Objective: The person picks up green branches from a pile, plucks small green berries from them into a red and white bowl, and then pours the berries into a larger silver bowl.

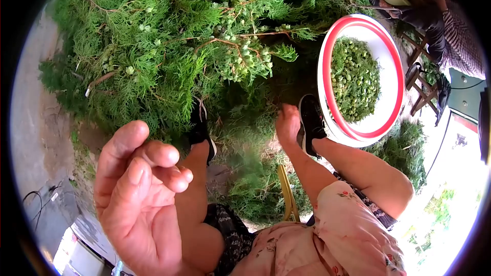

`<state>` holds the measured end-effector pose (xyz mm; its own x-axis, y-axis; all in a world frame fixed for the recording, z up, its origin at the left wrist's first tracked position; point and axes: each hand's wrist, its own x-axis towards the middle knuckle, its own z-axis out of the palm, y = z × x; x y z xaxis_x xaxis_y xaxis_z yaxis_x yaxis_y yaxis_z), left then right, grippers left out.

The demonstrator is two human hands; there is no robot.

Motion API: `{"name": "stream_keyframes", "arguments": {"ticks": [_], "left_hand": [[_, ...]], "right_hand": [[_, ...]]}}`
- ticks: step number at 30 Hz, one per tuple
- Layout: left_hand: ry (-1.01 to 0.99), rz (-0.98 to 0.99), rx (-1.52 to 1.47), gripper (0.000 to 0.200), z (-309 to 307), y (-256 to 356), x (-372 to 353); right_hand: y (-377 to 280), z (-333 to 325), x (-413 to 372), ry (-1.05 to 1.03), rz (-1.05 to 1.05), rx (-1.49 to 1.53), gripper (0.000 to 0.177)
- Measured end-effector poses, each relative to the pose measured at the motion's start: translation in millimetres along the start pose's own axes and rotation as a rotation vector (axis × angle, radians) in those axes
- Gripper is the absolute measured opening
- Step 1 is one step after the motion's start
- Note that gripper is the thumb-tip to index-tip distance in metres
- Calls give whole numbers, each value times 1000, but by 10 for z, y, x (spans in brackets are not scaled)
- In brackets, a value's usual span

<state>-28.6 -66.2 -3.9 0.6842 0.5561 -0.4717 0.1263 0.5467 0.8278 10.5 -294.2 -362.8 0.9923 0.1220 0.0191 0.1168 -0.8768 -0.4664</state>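
Sitting low over a heap of cut greenery, one person is working with bare hands; the entries are running left to right.

1. Pale concrete ground [30, 97] is running down the left edge; a thin dark cable [38, 202] is lying on it.
2. The left hand [135, 194] is hanging close to the camera, raised clear of the greenery; its fingers [163, 161] are curling inward and pressing together, the thumb is standing up, and nothing is showing between them.
3. Evergreen branches [169, 46] are filling the upper middle in a thick pile; pale cone clusters [240, 56] are sitting on the twigs.
4. A black shoe [200, 130] is resting at the near edge of the pile, the bare leg is running down from it.
5. A yellow rod [288, 194] is showing between the knees.
6. The right hand [289, 122] is hovering at the lower edge of the branches, just beside a second black shoe [310, 122]; its fingers are folding into a loose fist, and whether they are pinching anything I cannot tell.
7. A floral dress [348, 230] is covering the lap.
8. A white bowl [381, 41] with a red rim is lying on the greenery, just right of that second shoe; loose cones [355, 79] are lying heaped inside it.
9. Another person's striped sleeve [463, 41] is showing at top right, near a wooden stool [422, 94].
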Motion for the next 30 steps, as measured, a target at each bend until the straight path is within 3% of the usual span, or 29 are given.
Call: {"name": "stream_keyframes", "arguments": {"ticks": [3,6,7,10,13,16,22,30], "left_hand": [[3,11,3,31,40,-21,-4],[25,14,1,30,81,-29,-14],[20,18,-6,30,84,-28,-9],[-10,22,-35,29,71,-28,12],[-49,21,-62,28,18,-8,23],[-74,-15,-117,27,3,18,33],[-117,-43,-251,17,-78,-14,41],[-85,-61,21,15,-125,-260,-181]], "right_hand": [[238,148,38,-190,296,-119,29],[381,326,-13,-363,294,-73,36],[407,411,-71,-238,195,-31,35],[424,398,-41,-331,345,240,28],[292,198,-51,-370,670,644,18],[-98,-279,-25,-347,897,1064,22],[-518,-903,-52,-342,845,1355,10],[-1656,-2092,99,-345,628,1595,10]]}}
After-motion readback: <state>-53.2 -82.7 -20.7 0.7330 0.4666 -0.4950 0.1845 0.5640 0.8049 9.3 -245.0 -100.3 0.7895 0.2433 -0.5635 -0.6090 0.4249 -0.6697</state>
